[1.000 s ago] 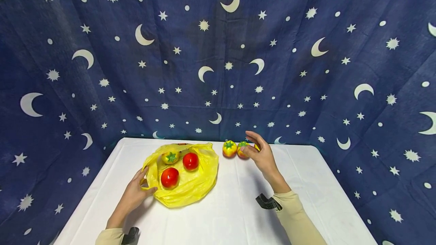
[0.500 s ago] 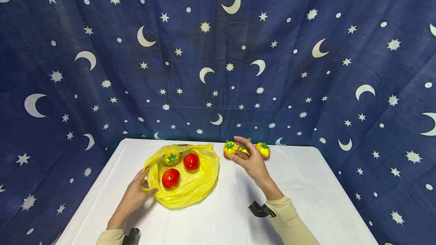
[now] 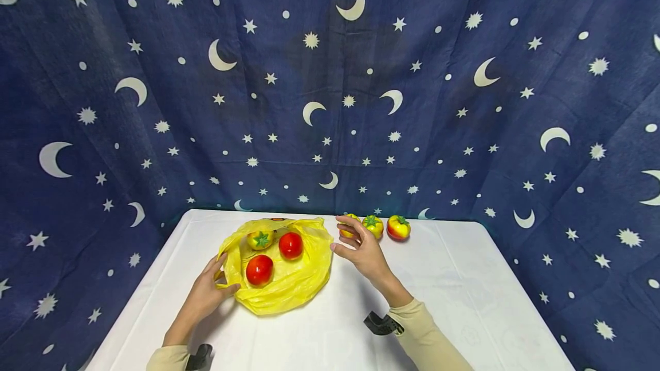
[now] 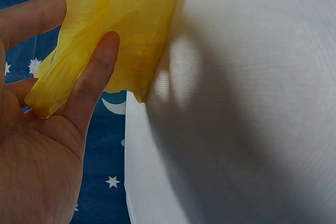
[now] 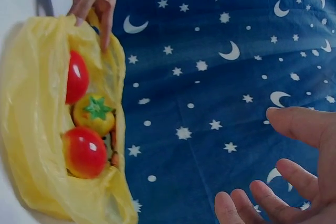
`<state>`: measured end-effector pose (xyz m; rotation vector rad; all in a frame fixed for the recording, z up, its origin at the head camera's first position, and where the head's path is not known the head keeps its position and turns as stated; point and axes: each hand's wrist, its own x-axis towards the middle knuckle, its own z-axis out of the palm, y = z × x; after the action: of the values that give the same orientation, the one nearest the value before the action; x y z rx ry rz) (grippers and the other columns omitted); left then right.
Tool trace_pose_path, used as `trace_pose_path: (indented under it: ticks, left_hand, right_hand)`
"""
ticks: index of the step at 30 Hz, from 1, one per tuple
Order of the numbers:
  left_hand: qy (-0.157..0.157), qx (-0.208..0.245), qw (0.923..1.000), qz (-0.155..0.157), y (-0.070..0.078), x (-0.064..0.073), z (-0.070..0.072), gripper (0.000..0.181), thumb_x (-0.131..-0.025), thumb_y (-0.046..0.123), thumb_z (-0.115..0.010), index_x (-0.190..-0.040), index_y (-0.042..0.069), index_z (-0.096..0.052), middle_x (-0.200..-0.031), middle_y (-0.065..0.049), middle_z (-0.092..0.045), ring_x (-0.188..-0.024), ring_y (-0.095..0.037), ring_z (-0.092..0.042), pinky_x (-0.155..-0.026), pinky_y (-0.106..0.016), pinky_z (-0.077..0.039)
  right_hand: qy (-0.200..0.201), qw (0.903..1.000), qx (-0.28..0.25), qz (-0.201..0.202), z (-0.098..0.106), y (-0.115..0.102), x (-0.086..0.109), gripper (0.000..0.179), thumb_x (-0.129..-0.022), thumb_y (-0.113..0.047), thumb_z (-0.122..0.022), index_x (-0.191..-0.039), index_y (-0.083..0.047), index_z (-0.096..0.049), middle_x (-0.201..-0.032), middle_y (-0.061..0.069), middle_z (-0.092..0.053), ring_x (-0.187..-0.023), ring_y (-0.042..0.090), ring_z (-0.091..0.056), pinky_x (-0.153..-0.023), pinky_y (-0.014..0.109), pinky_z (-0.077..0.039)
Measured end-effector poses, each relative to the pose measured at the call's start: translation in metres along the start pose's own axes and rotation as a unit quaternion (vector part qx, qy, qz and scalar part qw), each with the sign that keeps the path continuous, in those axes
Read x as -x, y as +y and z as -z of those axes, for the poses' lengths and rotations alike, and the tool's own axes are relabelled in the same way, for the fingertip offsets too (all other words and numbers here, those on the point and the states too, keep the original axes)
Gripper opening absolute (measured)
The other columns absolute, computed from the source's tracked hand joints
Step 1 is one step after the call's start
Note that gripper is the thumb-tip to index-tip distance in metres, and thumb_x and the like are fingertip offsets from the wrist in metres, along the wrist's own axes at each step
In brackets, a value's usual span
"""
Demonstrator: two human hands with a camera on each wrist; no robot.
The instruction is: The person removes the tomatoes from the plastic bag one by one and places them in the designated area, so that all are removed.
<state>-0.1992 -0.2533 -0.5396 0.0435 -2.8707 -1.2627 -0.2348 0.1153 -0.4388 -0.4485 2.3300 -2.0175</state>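
Shows three fruits along the back of the table in the head view alone. Holds the right hand empty, thumb and fingers wide apart, near the yellow bag. Pinches its left edge with the left hand, with two red fruits and one yellow fruit inside.
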Motion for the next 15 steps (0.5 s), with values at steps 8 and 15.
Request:
trace_pose_path:
  ticks: [8,15]
  left_hand:
    - [0.011,-0.004,0.9997,-0.02,-0.001,0.0,-0.002,0.094,-0.079,0.022,-0.08,-0.152,-0.003,-0.027,-0.158,-0.027,-0.024,-0.132,-0.049,-0.046,-0.111,-0.062,-0.034]
    - [0.002,-0.006,0.9999,-0.008,0.0,-0.001,0.0,0.093,-0.08,0.021,-0.078,-0.153,-0.003,-0.025,-0.16,-0.027,-0.02,-0.134,-0.049,-0.043,-0.112,-0.062,-0.033]
  right_hand:
    - [-0.018,0.9998,-0.004,0.005,-0.015,0.018,-0.009,0.059,-0.085,-0.007,-0.075,-0.139,-0.005,-0.051,-0.144,0.013,-0.05,-0.133,0.037,-0.048,-0.109,0.049,-0.044]
    - [-0.028,0.9995,-0.014,0.001,-0.031,0.027,-0.018,0.056,-0.085,-0.005,-0.074,-0.137,-0.007,-0.053,-0.146,0.014,-0.048,-0.133,0.037,-0.048,-0.11,0.05,-0.044]
